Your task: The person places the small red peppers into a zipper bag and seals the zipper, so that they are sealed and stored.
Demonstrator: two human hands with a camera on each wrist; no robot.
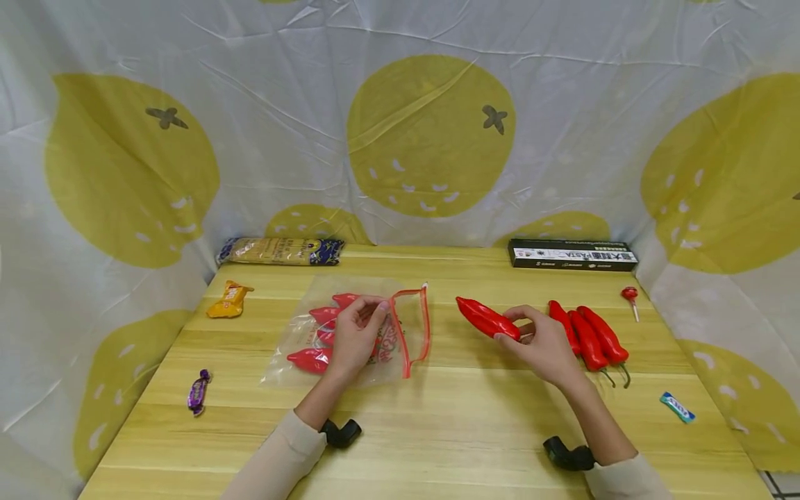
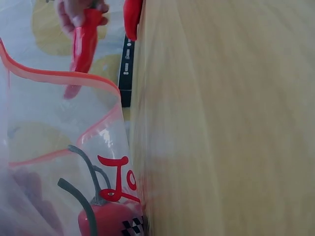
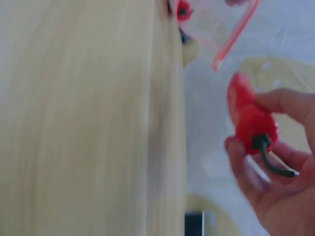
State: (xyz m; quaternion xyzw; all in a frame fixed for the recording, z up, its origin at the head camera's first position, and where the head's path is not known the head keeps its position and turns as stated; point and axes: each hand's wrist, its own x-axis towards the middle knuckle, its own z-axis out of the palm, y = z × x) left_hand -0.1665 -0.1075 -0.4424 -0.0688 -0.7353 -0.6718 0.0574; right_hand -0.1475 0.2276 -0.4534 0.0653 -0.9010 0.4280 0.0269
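Observation:
At the mouth of a clear zip bag (image 1: 281, 357) with a red rim, my left hand (image 1: 356, 337) grips the plastic, thumb and fingers near the rim. The bag's mouth gapes toward the right, and several red peppers (image 1: 310, 360) lie inside; their green stems show in the left wrist view. My right hand (image 1: 546, 344) holds another red pepper (image 1: 484, 317) by its stem end, above the table and right of the bag. The pepper's tip points left toward the mouth. The right wrist view shows its curved green stem (image 3: 268, 160) near the palm.
Three red peppers (image 1: 603, 333) lie right of my right hand. A lollipop (image 1: 630, 297) and a small blue-green wrapped sweet (image 1: 677, 407) are farther right. On the left are yellow (image 1: 228, 301) and purple (image 1: 198, 393) sweets. A pasta packet (image 1: 281, 251) and black pasta box (image 1: 571, 255) line the back.

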